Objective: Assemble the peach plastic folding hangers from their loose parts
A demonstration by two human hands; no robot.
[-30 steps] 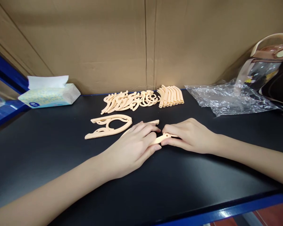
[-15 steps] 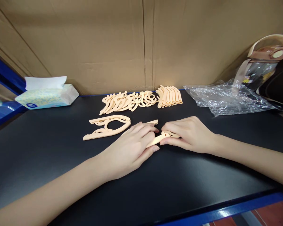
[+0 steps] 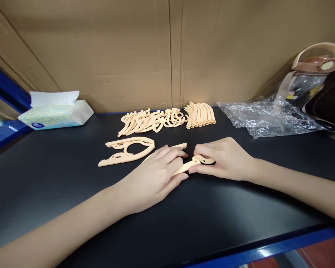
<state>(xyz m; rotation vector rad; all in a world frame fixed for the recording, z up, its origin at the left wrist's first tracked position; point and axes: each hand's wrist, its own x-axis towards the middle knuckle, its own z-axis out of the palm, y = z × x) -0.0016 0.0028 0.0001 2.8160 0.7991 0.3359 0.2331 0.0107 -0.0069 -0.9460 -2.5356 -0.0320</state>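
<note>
Cream plastic folding-hanger parts lie about the table. My left hand [image 3: 163,167] is closed over a hanger arm [image 3: 187,166], whose pivot end sticks out to the right. At that end sits a small curved piece [image 3: 207,160] with a hole, like a hanger hook, and my right hand [image 3: 226,158] pinches it between thumb and bent fingers. Another cream strip [image 3: 181,145] shows behind my left fingers; most of it is hidden. Left of my left hand rests a folded hanger [image 3: 125,150], flat on the table.
Along the back are loose hanger arms [image 3: 138,122], ring-like hooks [image 3: 174,118] and a row of curved tubes [image 3: 201,114]. A tissue pack [image 3: 56,115] is at the left; a crumpled clear bag [image 3: 270,117] and a bottle [image 3: 307,87] stand right. Cardboard [image 3: 100,52] backs the black table [image 3: 58,178].
My right fingers have shifted slightly up and back, so more of the curved piece shows at the joint. My left hand and the laid-out parts stay where they were.
</note>
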